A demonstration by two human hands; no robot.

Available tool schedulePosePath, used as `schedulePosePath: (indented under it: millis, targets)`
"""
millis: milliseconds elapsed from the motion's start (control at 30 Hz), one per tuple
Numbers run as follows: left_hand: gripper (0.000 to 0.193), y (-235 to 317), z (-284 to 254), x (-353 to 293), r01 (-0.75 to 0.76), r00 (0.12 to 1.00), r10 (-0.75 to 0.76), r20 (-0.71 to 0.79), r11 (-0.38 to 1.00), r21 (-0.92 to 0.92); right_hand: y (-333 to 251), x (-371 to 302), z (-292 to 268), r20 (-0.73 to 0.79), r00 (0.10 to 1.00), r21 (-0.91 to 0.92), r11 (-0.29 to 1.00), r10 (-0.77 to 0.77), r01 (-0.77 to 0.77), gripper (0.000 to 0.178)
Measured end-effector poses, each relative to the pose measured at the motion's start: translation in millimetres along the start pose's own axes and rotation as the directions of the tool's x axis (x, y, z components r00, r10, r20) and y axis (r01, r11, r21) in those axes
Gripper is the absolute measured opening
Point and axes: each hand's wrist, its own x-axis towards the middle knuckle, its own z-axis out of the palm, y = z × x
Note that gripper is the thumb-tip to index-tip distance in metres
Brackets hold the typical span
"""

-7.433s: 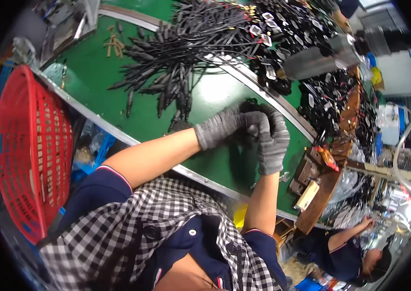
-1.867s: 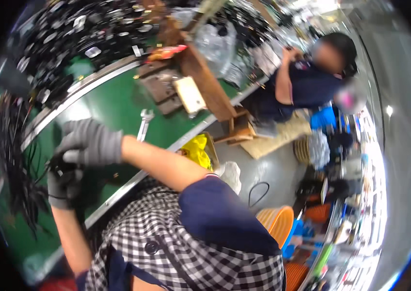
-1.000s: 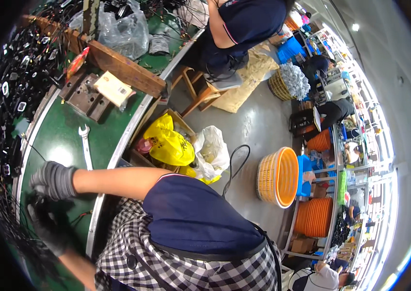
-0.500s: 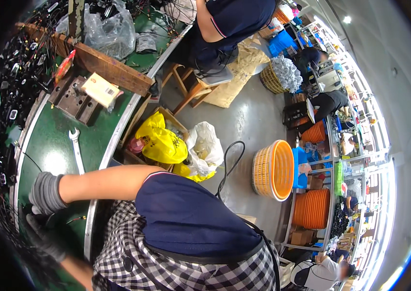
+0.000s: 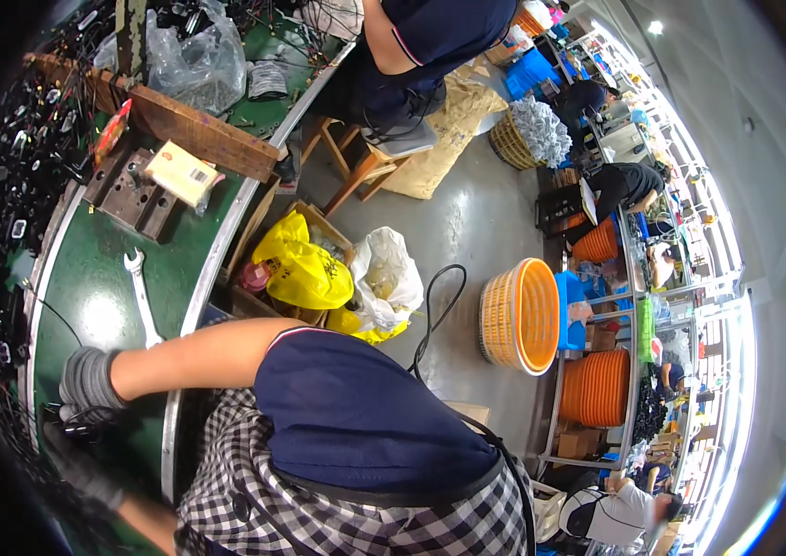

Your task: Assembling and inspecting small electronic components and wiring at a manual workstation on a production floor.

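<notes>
My right hand [image 5: 92, 378], in a grey knit glove, is over the green bench top [image 5: 73, 301] at the left edge. Its fingers are closed on a small black part with thin cable [image 5: 89, 417]. Just below is my left hand [image 5: 82, 474], in a darker glove, its fingertips close to that same part. Blur and shadow hide how its fingers lie. An open-end wrench [image 5: 142, 301] rests on the bench beside my right forearm. Beyond it sits a steel block with holes [image 5: 138, 208], with a cream packet [image 5: 182, 173] on top.
Many black wired parts [image 5: 18, 204] are heaped past the bench's far rail. A wooden board [image 5: 180, 120] crosses the bench. A box with yellow bags [image 5: 305, 264], a white bag [image 5: 386, 278] and orange baskets [image 5: 532, 315] stand on the floor. A co-worker [image 5: 449, 32] sits nearby.
The black part with its cable now shows between my hands, where it was mostly hidden before. My left hand has shifted slightly left, and the view has moved a little.
</notes>
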Motion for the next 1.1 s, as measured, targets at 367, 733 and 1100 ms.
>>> schedulePosePath:
  millis: [367,733,1100]
  targets:
    - [0.052,18.6,3.4,1.5,-0.465,0.819,0.436,0.372,0.885,-0.014,16.3,7.0,-17.0,0.151,0.975,0.652,0.725,0.164,-0.223,0.045]
    - [0.085,54.7,17.1,-27.1,-0.22,0.889,0.206,0.41,0.975,-0.012,7.4,-19.1,-57.1,0.305,0.95,0.322,0.933,0.061,-0.163,0.042]
    - [0.037,42.6,-2.8,-23.5,-0.198,0.977,0.207,0.058,0.972,-0.127,-5.7,-34.5,-65.1,0.298,0.953,0.031,0.997,0.056,-0.068,0.048]
